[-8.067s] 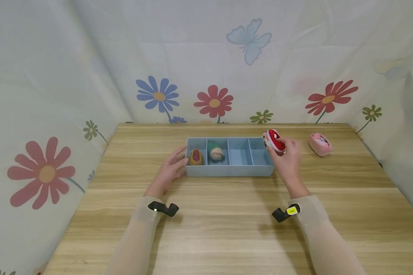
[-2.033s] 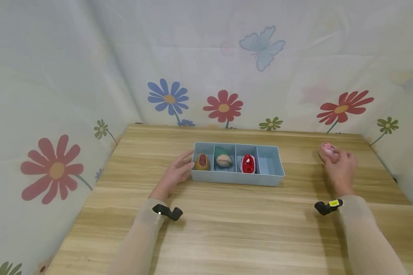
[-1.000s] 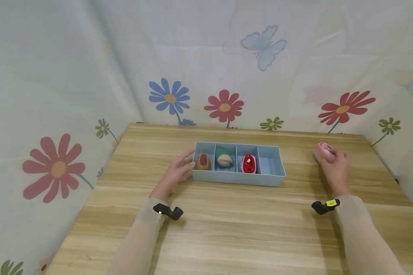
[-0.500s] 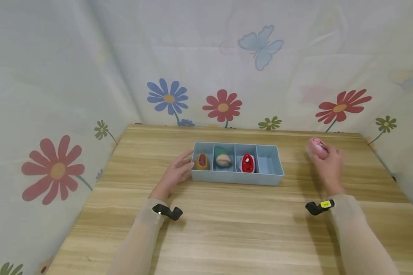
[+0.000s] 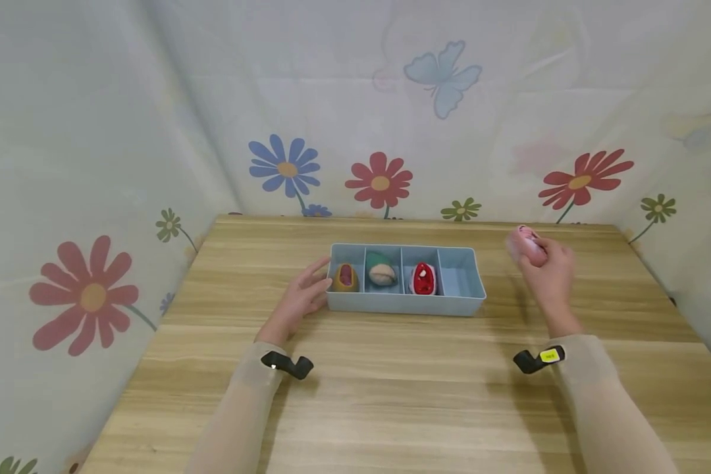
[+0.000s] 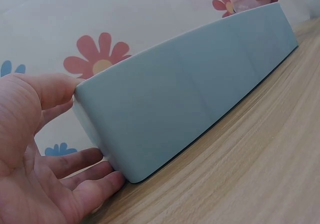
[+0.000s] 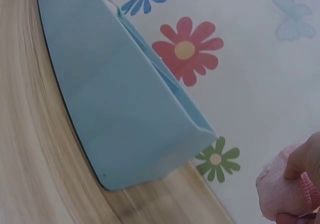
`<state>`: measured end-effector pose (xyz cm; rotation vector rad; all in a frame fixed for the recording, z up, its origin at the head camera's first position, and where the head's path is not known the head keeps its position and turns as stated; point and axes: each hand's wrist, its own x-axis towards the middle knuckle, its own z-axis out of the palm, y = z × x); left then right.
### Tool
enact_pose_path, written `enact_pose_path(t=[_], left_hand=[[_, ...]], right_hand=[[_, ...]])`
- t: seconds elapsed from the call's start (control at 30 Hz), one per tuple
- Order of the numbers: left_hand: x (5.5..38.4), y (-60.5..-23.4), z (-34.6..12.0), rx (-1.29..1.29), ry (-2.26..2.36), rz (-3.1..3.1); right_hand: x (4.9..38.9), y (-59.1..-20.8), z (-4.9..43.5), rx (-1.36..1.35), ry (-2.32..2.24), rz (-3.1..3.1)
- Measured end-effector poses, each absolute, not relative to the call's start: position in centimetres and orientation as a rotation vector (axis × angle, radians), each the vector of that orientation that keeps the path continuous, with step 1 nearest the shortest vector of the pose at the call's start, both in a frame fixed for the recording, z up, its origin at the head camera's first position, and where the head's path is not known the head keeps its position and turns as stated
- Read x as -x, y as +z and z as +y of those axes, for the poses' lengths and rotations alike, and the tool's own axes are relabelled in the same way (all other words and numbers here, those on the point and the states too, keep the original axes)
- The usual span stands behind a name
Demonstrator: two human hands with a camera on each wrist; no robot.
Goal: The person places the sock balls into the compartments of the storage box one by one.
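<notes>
A light blue box (image 5: 403, 303) with a row of compartments stands on the table. My left hand (image 5: 300, 297) rests against its left end, the fingers fairly straight, with fingertips at the top corner and low on the end wall in the left wrist view. My right hand (image 5: 550, 270) holds a balled-up pink sock (image 5: 528, 246) between thumb and fingers, above the table to the right of the box. In the right wrist view the pink sock (image 7: 282, 191) shows fine knit fabric; part of it is hidden by my fingers.
In the box, from the left, lie a mustard sock ball (image 5: 346, 279) with a maroon middle, a green and cream one (image 5: 382, 271) and a red and white one (image 5: 423, 279). The rightmost compartment (image 5: 461, 276) shows its bare floor. A flowered curtain (image 5: 486, 131) hangs behind the table (image 5: 355, 388).
Earlier my right hand put the red and white sock ball into the third compartment, then took hold of the pink sock. It has lifted it and moved left towards the box. My left hand stays.
</notes>
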<state>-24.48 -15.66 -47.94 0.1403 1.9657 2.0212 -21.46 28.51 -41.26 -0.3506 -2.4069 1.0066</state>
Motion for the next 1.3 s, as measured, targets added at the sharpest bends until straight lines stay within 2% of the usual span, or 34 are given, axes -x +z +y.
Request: enact_pose_path(t=[0.7,1.3], left_hand=[[23.4,-45.4,-15.6,-0.145,2.006,1.927],[24.7,-48.0,-15.7,-0.138,2.068,1.950]], right_hand=[[20.5,-40.4,22.3,0.143,1.079,-2.367],[20.6,-42.1,19.9,0.048,1.063,-2.458]])
